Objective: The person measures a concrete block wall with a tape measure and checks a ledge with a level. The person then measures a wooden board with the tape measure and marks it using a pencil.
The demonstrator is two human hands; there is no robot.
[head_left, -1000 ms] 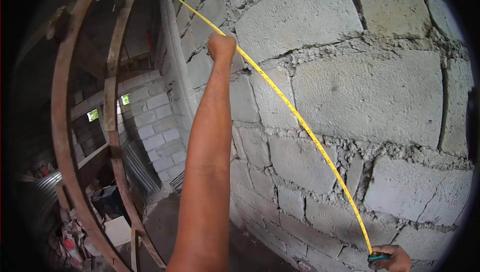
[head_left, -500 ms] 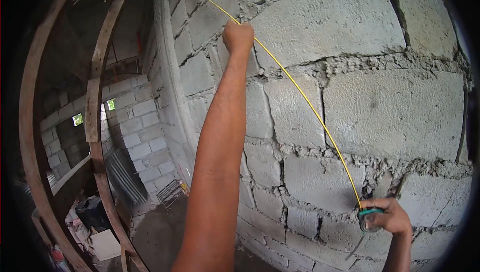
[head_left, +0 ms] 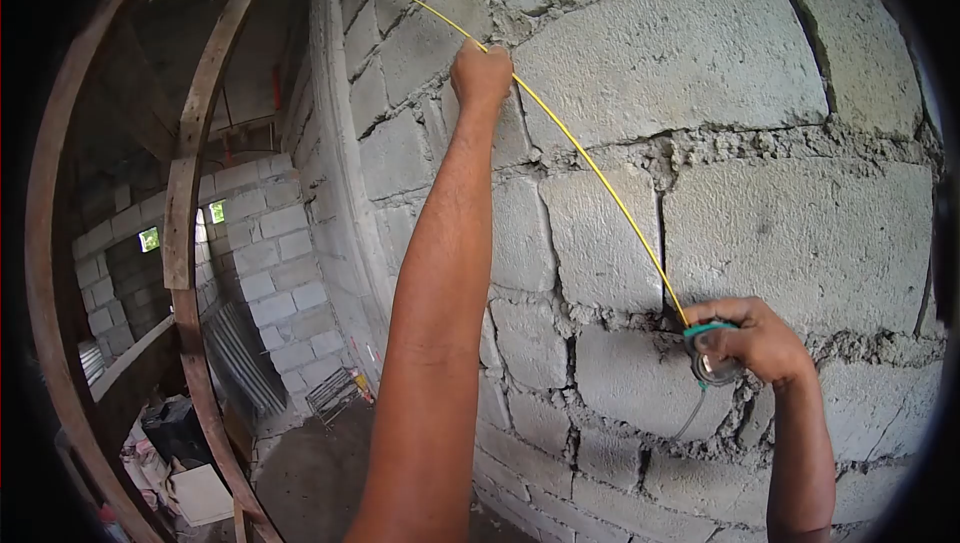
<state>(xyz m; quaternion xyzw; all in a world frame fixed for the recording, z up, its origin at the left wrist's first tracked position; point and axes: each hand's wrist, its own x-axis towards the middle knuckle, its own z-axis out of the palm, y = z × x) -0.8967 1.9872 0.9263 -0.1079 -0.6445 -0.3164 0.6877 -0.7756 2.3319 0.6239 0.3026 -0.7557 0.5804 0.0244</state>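
Observation:
A yellow tape measure blade (head_left: pixel 598 175) runs diagonally along the block wall (head_left: pixel 660 53), from the upper left down to its case. My left hand (head_left: pixel 481 75) is closed around the blade near the top of the view, arm stretched upward. Lower right, my right hand (head_left: pixel 755 341) grips the tape measure case (head_left: pixel 714 353), which is dark with a teal-green edge. A thin grey strap hangs below the case. Past my left hand the blade continues toward the wall's far corner, where its end is hard to make out.
Curved-looking wooden posts (head_left: pixel 190 193) stand at the left. Behind them are a farther block wall (head_left: pixel 285 263), corrugated metal sheets (head_left: pixel 240 358), a wire rack (head_left: pixel 335 393) on the floor and a heap with a black container (head_left: pixel 180 431). Rough mortar joints stick out between the blocks.
My right hand has moved up and slightly left with the tape case, so less blade shows between my hands. My left hand has stayed nearly in place, still on the blade.

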